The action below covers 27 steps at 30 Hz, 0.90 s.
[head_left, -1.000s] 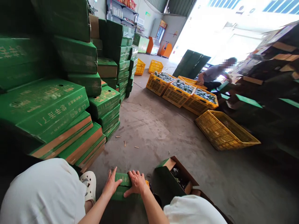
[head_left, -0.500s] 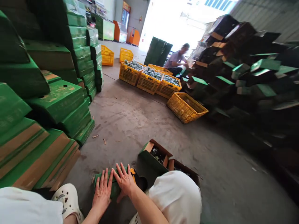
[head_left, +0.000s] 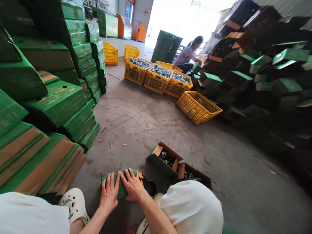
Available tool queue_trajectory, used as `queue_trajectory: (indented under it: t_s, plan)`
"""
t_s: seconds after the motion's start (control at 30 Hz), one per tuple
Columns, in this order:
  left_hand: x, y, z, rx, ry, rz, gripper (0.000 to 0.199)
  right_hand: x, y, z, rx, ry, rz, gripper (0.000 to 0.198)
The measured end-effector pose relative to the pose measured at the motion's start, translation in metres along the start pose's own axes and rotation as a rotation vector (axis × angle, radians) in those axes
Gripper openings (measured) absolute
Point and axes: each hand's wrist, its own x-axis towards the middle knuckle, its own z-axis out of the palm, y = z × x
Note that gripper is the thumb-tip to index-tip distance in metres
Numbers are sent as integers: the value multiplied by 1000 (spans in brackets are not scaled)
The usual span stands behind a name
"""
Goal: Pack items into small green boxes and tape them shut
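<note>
A small green cardboard box lies on the floor between my feet. My left hand rests on its left part, palm down, fingers stretched out. Beside it, my right hand presses on the right part with fingers spread. The two hands almost touch at the fingertips. Just right of my right hand is a tool with an orange-yellow part and a round black part, probably a tape dispenser, partly hidden. To the right stands an open green box with dark plastic-wrapped contents, and another open box adjoins it, partly behind my knee.
Green cartons are stacked high on the left. Yellow crates with bagged goods stand ahead, near a tilted yellow crate. A co-worker crouches behind them. Piled boxes fill the right side.
The view has tilted slightly. Both hands stay on the green box, their fingers a little more bent. The co-worker's head and arms have shifted.
</note>
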Motion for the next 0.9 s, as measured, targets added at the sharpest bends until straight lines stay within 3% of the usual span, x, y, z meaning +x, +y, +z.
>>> queue_trajectory:
  t_s: [0.2,0.37,0.53,0.67,0.77,0.9]
  plan:
    - [38,0,-19,78,-13,45,113,17,8,-19,27,7,158,149]
    - [50,3,-11,16,-12,-52,118,34,23,-15,44,-28,160,144]
    - [41,-1,5,-296,81,-215,118,40,27,-17,59,-56,167,143]
    - [54,-24,13,-627,47,-396,112,38,22,-25,42,-83,185,143]
    - [64,-44,21,-816,4,-396,95,37,20,-25,22,-72,207,148]
    - [63,-55,33,-999,103,-344,82,37,22,-19,-1,-44,213,154]
